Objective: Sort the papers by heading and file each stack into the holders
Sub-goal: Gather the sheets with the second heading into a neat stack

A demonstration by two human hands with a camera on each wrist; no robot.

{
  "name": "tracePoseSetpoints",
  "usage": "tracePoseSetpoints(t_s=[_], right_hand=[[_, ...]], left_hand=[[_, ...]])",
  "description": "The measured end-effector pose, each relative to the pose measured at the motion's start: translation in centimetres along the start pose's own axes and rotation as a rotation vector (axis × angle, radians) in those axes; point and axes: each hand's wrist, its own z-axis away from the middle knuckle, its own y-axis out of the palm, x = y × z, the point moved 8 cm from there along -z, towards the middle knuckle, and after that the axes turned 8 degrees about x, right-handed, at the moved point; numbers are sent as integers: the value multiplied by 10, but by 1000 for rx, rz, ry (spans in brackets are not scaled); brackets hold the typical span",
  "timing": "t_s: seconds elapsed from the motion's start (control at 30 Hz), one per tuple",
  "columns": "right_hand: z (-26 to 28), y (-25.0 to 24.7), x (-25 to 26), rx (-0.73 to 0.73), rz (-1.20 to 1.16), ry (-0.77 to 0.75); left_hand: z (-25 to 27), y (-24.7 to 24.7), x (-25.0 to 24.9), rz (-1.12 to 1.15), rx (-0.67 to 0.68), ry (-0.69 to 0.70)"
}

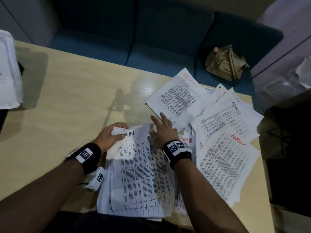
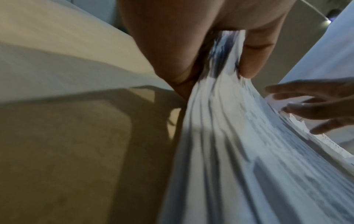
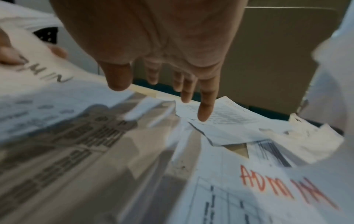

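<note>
A thick stack of printed papers [image 1: 139,179] headed ADMIN lies at the table's near edge. My left hand [image 1: 110,136] pinches the stack's top left corner between thumb and fingers; the left wrist view shows the sheaf's edges [image 2: 229,136] running out from that grip. My right hand [image 1: 162,127] is open with fingers spread, reaching over the stack toward a loose ADMIN sheet [image 1: 180,96] farther back. In the right wrist view its fingertips [image 3: 204,112] hover just above that sheet. More ADMIN sheets [image 1: 225,158] lie scattered to the right.
The wooden table [image 1: 70,101] has bare surface to the left and behind the stack. Another pile of papers [image 1: 8,71] stands at the far left edge. A tan bag [image 1: 225,63] sits on the blue sofa [image 1: 151,39] beyond the table.
</note>
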Motion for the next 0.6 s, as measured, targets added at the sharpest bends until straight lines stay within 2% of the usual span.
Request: tracePoseSetpoints(t_s=[0.07,0.2,0.33,0.37,0.4,0.47,0.5,0.53,0.6], right_hand=[[-4,6,-1,36,45,20],[-1,18,-13,0,-158,158],[15,13,-6,47,-255,49],[21,4,-16,-18,-315,48],[30,-9,-33,-143,-365,92],[58,-29,-88,-457,-356,307],[75,-30,-117,-542,-338,459],[91,-26,-144,-553,-359,607],[115,-4,-187,-441,-466,823]], left_hand=[[0,-1,2,4,4,-9],[8,0,11,38,-32,-51],[22,10,34,-80,-50,-222],[24,10,38,-95,-58,-250],[25,9,40,-98,-61,-272],[24,7,35,-67,-87,-279],[23,5,31,-48,-108,-281],[22,4,29,-34,-124,-283],[18,1,26,-35,-144,-288]])
